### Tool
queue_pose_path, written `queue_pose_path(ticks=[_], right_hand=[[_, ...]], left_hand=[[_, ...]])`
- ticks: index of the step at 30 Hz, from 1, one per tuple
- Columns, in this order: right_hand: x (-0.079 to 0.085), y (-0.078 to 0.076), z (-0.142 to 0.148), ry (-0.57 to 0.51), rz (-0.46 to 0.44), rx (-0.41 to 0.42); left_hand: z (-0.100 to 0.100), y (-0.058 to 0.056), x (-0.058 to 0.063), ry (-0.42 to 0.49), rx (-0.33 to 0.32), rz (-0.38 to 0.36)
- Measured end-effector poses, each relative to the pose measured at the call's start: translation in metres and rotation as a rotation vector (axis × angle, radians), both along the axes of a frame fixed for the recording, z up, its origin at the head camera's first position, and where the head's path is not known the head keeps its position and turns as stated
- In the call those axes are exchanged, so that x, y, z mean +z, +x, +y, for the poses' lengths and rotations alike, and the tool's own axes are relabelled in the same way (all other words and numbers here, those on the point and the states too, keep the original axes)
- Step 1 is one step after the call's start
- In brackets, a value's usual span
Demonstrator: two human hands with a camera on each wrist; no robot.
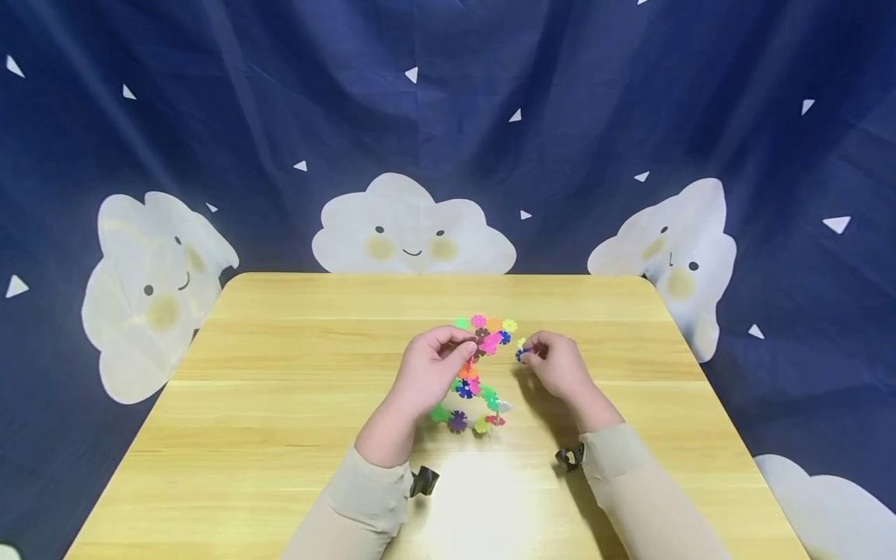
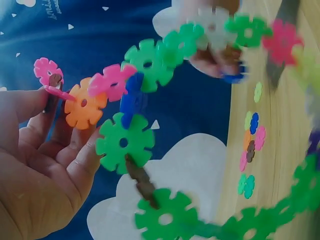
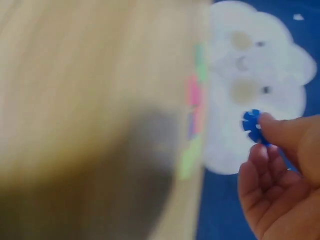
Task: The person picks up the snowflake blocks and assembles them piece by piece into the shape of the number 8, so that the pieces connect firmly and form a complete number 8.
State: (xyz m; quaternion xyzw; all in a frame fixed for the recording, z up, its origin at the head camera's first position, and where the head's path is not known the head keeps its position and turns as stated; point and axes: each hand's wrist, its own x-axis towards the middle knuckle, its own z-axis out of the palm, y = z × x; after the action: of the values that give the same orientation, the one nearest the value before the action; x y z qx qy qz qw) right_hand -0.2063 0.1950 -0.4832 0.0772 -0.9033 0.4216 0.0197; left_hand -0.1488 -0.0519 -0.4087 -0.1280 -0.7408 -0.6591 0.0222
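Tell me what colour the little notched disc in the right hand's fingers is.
The notched disc is blue, seen best in the right wrist view.

The head view looks forward and down from above the near side of the counter [image 1: 280, 373], far enough back to include both sleeves [image 1: 367, 494] and the dark-blue cloud-print curtain [image 1: 448, 117]. The left wrist view sits close by the left fingers [image 1: 449, 335], turned sideways so the counter stands along its right; the flower-disc chain [image 1: 465, 388] looms large, shared with the head view. The right wrist view, near the right fingers [image 1: 539, 341], puts the counter at left and shares the blue flower disc [image 3: 253, 125] with the head view.
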Motion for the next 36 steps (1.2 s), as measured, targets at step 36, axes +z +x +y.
queue_pose_path(ticks=[36], right_hand=[[0.095, 0.045, -0.031, -0.331, 0.532, 0.245]], left_hand=[[0.009, 0.003, -0.003, 0.013, 0.085, 0.093]])
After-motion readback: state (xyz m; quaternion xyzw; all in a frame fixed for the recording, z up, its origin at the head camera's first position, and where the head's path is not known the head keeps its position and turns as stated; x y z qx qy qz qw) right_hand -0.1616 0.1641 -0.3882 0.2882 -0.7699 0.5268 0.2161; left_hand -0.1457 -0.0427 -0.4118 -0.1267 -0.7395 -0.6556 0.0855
